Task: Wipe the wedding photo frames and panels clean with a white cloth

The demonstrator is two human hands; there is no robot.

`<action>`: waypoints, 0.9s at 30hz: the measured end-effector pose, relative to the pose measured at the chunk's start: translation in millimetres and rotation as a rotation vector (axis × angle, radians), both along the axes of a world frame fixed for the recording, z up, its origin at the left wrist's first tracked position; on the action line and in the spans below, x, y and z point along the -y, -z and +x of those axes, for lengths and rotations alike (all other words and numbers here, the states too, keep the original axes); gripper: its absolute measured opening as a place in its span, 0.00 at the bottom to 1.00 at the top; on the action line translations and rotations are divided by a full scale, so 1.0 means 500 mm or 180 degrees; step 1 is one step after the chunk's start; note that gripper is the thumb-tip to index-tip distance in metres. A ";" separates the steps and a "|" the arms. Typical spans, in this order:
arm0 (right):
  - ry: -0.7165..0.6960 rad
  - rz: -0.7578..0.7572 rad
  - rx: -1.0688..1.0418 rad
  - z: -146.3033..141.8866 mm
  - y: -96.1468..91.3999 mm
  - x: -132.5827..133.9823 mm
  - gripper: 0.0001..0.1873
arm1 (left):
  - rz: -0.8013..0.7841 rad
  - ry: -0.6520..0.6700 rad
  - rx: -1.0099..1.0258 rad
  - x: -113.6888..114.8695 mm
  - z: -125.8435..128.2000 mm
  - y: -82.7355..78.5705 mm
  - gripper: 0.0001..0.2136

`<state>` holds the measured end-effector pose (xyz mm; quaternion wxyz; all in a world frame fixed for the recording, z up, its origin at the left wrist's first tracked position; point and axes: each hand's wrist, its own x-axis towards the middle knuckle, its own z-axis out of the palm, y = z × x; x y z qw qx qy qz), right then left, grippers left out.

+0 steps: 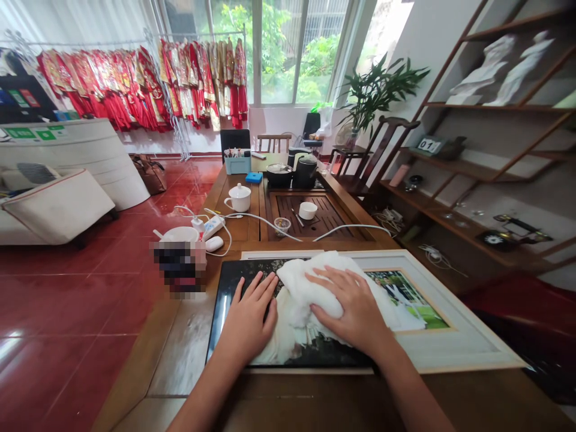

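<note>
A dark, glossy photo panel lies flat on the table in front of me, partly over a larger white-framed wedding photo. My left hand rests palm down on the panel's left part, with its fingers stretched out and nothing in them. On the panel's upper right, my right hand presses a bunched, soft white cloth, fingers curved over it and thumb at its near side. The cloth hides part of the panel's picture and the left part of the framed photo.
Beyond the frame, a white cable crosses a wooden tea tray with a white cup. At the left stand a lidded white mug, a power strip and a white mouse. Wooden shelves rise at the right.
</note>
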<state>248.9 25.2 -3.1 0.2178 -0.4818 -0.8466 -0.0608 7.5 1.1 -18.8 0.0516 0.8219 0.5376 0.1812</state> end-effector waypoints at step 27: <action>-0.0085 -0.0046 0.0054 0.004 -0.001 -0.010 0.27 | 0.0064 -0.0042 0.0014 -0.001 0.000 0.002 0.22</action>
